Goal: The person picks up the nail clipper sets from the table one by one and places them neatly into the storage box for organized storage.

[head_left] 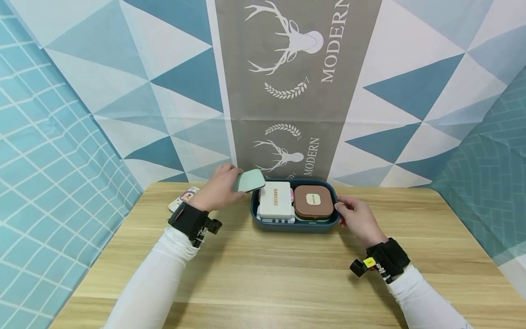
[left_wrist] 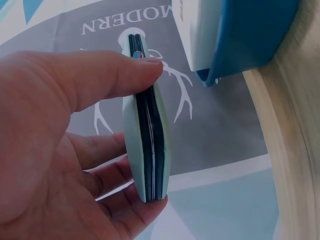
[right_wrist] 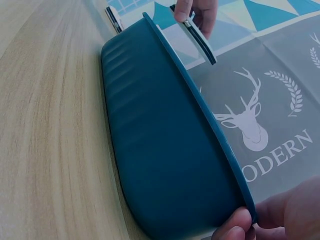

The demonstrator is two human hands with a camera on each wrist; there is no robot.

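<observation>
My left hand (head_left: 220,187) grips a thin mint-green clamshell case (head_left: 249,181) by its edges, above the table and just left of a dark blue bin (head_left: 293,229). Closed halves with dark rims and a small clasp show on that case (left_wrist: 149,150) in the left wrist view; the thumb lies across one end. On the bin's right rim, my right hand (head_left: 359,218) pinches with thumb and fingers. Inside the bin, a white case (head_left: 276,208) lettered MANICURE lies at the left and a brown rounded-square case (head_left: 305,211) at the right, both on top of other partly hidden cases.
A white case with a colourful picture (head_left: 181,197) lies on the wooden table (head_left: 287,283) beyond the left wrist. Patterned cloth with deer heads (head_left: 283,105) rises right behind the bin, and tiled-pattern cloth (head_left: 45,183) borders the table's left side.
</observation>
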